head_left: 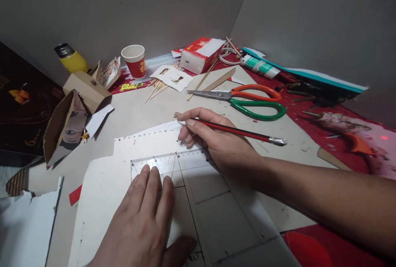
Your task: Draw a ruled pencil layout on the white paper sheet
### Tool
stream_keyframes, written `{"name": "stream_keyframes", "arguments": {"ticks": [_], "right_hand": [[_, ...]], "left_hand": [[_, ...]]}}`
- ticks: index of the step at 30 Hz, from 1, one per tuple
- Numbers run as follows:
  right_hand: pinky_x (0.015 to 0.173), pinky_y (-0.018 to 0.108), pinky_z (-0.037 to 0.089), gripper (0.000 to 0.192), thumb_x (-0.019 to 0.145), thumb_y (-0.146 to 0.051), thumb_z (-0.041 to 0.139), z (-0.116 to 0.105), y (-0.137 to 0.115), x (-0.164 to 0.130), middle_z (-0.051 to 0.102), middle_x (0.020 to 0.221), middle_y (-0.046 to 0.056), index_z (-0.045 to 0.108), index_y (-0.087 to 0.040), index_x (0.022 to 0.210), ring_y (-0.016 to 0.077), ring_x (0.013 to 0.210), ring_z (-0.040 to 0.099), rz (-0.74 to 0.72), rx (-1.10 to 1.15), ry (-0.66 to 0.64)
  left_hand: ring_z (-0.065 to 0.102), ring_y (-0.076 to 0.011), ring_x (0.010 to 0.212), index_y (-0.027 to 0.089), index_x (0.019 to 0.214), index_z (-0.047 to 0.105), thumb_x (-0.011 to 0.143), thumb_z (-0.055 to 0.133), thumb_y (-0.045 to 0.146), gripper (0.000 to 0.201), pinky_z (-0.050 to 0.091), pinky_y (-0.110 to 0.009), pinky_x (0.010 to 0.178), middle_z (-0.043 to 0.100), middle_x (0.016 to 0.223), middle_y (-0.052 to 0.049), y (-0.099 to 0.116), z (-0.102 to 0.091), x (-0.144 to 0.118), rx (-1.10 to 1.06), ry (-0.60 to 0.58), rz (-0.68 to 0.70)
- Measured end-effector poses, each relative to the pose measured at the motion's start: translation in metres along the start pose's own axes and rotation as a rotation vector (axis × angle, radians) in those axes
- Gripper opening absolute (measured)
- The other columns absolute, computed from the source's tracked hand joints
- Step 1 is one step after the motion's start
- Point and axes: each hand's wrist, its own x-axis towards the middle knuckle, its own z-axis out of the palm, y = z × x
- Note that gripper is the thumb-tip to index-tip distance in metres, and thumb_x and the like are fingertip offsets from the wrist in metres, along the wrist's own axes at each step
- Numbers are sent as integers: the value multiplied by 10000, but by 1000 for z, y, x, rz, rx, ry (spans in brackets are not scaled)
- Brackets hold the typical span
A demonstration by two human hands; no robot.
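Observation:
My left hand (140, 219) lies over the white paper (99, 188), fingers stretched out, with its fingertips on a clear ruler (168, 158). The ruler runs across the upper part of a drawing of black lines, boxes and triangles. In my right hand (216, 135) is a red and black pencil (244, 132), pinched between thumb and fingers. Its silver end points right, and its tip is up near the fingertips at the left. This hand is over the paper's upper right part, just beyond the ruler. Part of the drawing is hidden under my left hand.
Scissors (247, 98) with orange and green handles lie beyond my right hand. Farther back are a paper cup (134, 62), wooden sticks (154, 91), a tissue pack (198, 54) and a yellow bottle (74, 60). Cut cardboard (88, 89) stands left; a glue gun (343, 124) lies right.

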Motion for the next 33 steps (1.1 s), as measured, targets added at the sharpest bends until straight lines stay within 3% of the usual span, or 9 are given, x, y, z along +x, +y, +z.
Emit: {"name": "stream_keyframes", "arguments": {"ticks": [8,33], "right_hand": [[646,265,498,101,923,-251,595,0,0,-1,702,747,2,670,-199,967,115,652,593,10,0,-1],[612,247,488,128,935,-265,591,1,1,0,710,749,7,673,-188,997,107,623,581,-10,-17,-5]], "left_hand": [[610,-482,1243,15,1334,507,865,609,621,774,629,-505,894,603,1355,-342,-1,0,-1,-23,11,-1],[581,-520,1257,16,1322,495,795,687,656,851,621,-526,891,566,1367,-386,3,3,0,-23,3,-14]]}}
